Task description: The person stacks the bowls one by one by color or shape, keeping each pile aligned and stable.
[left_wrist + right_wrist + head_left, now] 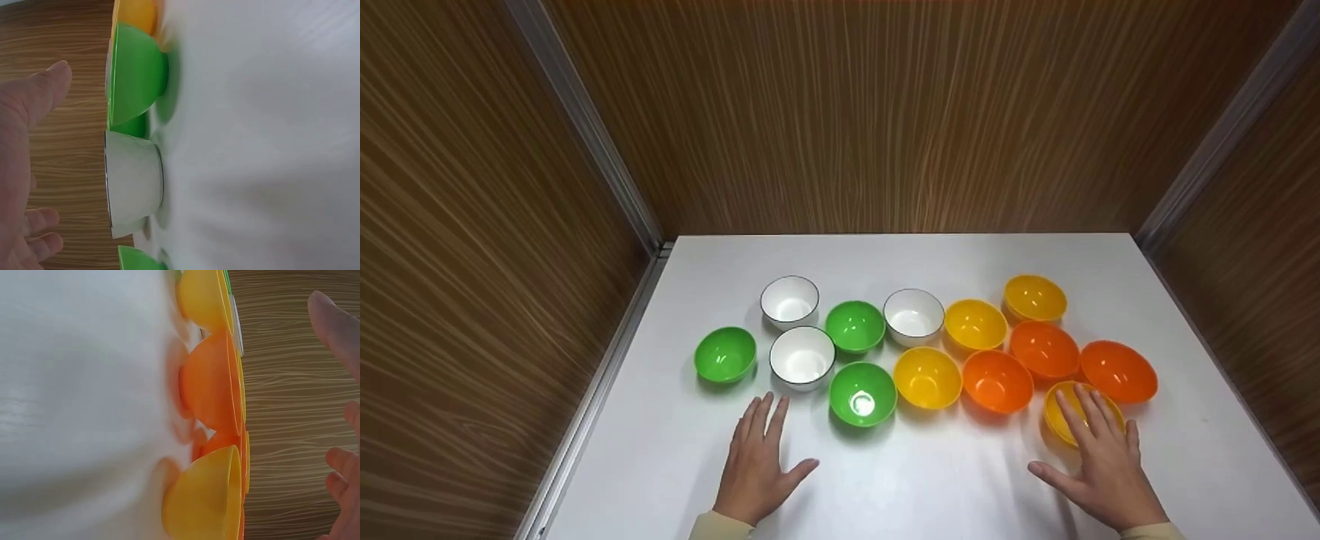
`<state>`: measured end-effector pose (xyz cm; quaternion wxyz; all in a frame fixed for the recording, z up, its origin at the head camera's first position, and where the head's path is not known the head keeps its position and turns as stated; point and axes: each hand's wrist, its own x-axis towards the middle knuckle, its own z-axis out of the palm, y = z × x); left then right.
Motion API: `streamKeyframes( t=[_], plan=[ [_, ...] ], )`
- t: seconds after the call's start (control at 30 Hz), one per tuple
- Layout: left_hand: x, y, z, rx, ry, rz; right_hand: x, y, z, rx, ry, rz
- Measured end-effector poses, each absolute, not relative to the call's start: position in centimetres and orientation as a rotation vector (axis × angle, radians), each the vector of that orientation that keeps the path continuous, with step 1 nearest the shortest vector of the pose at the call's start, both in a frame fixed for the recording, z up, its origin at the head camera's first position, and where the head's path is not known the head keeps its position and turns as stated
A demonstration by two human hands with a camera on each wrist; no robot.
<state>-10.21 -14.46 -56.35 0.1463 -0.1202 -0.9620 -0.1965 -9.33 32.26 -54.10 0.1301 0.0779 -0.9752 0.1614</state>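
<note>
My left hand (757, 465) hovers above the front left of the table, fingers straight and thumb spread, holding nothing. It is nearest a white bowl (802, 358) with a dark rim and a green bowl (862, 395). My right hand (1106, 469) is spread too, its fingers partly covering a yellow bowl (1057, 420) from above. In the right wrist view that yellow bowl (199, 500) stands upright, with the fingers (343, 467) apart from it. Beside it are an orange bowl (997, 382) and a tilted orange bowl (1119, 372).
Several more bowls stand on the white table (945, 480): green at left (725, 355) and in the middle (855, 328), white behind (790, 301), yellow at the back right (1035, 298). Wood-grain panels (885, 120) enclose the table at the back and sides.
</note>
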Motion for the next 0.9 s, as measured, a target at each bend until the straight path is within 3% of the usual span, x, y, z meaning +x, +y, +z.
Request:
streamKeyframes(
  t=[0.5,0.9],
  plan=[
    [-12.5,-11.9,-57.9,-0.312,-2.763,-0.736,-11.5,31.6,-53.2,0.424,-2.746,0.562],
    [-15.1,-8.2,-61.4,-0.124,-2.780,-1.106,-14.8,26.7,-51.9,0.612,-2.690,0.727]
  ],
)
